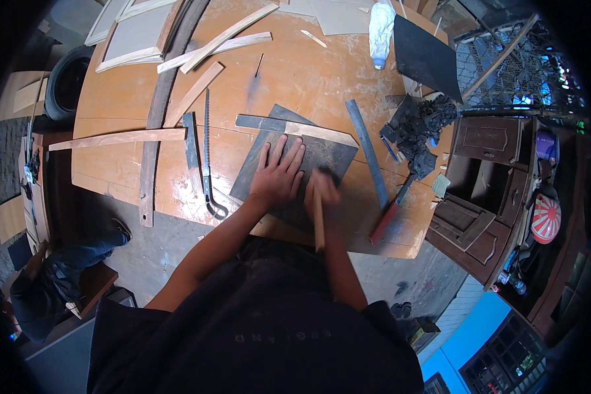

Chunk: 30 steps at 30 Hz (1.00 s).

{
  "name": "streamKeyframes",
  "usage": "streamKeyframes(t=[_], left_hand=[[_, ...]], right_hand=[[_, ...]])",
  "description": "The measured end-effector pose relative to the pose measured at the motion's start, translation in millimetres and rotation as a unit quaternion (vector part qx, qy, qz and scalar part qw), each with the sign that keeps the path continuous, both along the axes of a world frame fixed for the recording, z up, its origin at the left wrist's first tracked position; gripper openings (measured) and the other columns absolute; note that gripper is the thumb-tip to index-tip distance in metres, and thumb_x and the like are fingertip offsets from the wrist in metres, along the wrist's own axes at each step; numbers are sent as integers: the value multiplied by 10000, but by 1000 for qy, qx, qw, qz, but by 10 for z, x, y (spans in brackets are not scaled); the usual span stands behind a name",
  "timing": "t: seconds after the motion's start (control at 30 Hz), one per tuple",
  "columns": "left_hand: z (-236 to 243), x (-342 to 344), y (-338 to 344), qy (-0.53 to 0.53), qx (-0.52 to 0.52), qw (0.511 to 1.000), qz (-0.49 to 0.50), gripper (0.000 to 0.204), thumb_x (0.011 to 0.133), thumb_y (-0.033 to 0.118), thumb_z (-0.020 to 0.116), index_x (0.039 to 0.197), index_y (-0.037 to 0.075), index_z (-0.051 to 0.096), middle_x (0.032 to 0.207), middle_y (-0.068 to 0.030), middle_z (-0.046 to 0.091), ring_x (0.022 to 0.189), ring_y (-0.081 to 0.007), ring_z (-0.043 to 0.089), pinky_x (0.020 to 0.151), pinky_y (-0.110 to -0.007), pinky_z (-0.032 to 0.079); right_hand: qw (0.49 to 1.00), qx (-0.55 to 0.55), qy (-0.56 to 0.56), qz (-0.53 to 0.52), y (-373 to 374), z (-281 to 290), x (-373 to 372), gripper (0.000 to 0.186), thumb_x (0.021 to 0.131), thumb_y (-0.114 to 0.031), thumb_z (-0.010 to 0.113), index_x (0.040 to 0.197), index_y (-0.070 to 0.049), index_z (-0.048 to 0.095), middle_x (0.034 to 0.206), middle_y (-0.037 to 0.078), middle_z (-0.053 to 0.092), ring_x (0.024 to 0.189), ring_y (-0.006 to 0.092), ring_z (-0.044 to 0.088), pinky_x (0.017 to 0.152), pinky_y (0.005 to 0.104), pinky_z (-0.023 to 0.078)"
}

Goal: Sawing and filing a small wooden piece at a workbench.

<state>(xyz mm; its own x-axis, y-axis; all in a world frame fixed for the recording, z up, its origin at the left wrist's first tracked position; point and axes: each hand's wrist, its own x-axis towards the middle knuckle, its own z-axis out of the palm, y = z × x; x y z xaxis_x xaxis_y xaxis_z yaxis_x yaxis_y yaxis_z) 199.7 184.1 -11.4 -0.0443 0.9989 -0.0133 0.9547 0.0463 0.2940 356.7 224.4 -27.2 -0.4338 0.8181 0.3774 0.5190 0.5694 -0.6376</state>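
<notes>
My left hand [280, 171] lies flat, fingers spread, on a dark square board [249, 184] on the worktable, fingertips just below a grey strip with a pale wooden section [322, 136]. Right beside it, my right hand [323, 194] grips a wooden-handled hammer [319, 223], blurred, its dark head over the board. A hacksaw [209, 190] and a narrow grey-and-wood piece [192, 154] lie to the left. A long grey strip [364, 148] and a red-handled tool [382, 223] lie to the right, near some crumpled black material [414, 131].
Wood strips [226, 46], frames [131, 49] and a long dark plank [151, 157] lie on the table [102, 171]. A white bottle [381, 33] and black sheet [423, 56] are at upper right. A tyre [65, 85] and seated person [59, 279] are left; a dark cabinet [479, 236] stands right.
</notes>
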Motion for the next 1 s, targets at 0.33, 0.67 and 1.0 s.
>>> streamKeyframes(t=[0.33, 0.67, 1.0], left_hand=[[90, 66, -19, -13, 20, 1000, -3, 600, 979, 330, 480, 1511, 74, 379, 1612, -89, 302, 1498, -346, 220, 1196, -576, 140], [3, -32, -48, 0, 17, 1000, 11, 589, 991, 339, 458, 1516, 85, 377, 1615, -79, 297, 1499, -332, 222, 1197, -571, 147], [59, -42, 3, -6, 22, 1000, 12, 570, 1006, 322, 432, 1520, 84, 368, 1620, -68, 287, 1502, -326, 216, 1200, -567, 143]], right_hand=[[979, -140, 145, 10, 471, -65, 16, 188, 889, -5, 620, 1071, 3, 661, 942, 145, 675, 939, 263, 690, 827, 348, 577], [1000, 11, 19, 8, -214, 94, 93, 226, 891, -48, 648, 1114, -31, 675, 857, 177, 652, 744, 333, 689, 637, 414, 569], [999, -35, -26, 6, -724, 136, 258, 189, 877, -54, 674, 1062, -16, 684, 766, 146, 646, 619, 307, 663, 566, 390, 551]])
